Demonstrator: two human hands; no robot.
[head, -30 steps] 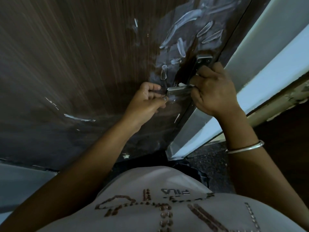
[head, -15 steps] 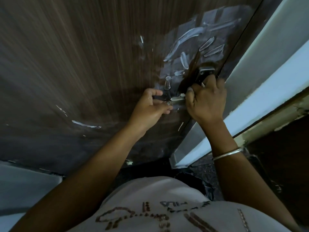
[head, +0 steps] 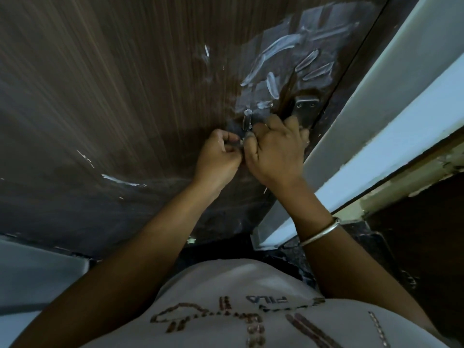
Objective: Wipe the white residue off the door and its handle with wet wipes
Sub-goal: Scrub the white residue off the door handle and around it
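We look down a dark wood-grain door point(head: 130, 91) that fills most of the view, and both of the person's hands meet at its handle point(head: 305, 110) near the right edge. Only the upper end of the handle's metal plate, with its two screws, shows above the knuckles; the rest lies under the hands. The right hand point(head: 273, 150) is curled over the handle with its fingers folded tight against the door, and we cannot tell whether a wet wipe lies beneath them, since nothing of one shows. The left hand point(head: 218, 156) is just beside it, touching it, with thumb and forefinger closed in a narrow pinch on a small pale tip of the handle that peeks out between the two hands. The white residue point(head: 281, 42) is thickest above and to the left of the handle, where we see long pale strokes and several short dabs over a hazy patch, and one short upright smear point(head: 247, 119) sits right above the fingers. Farther left, well apart from the hands, a thin white streak point(head: 118, 180) and a few small flecks mark the lower part of the door. A metal bangle point(head: 320, 232) circles the right wrist. To the right of the door runs a white frame point(head: 381, 91), and at the bottom we see the person's pale shirt point(head: 226, 280) with a studded pattern.
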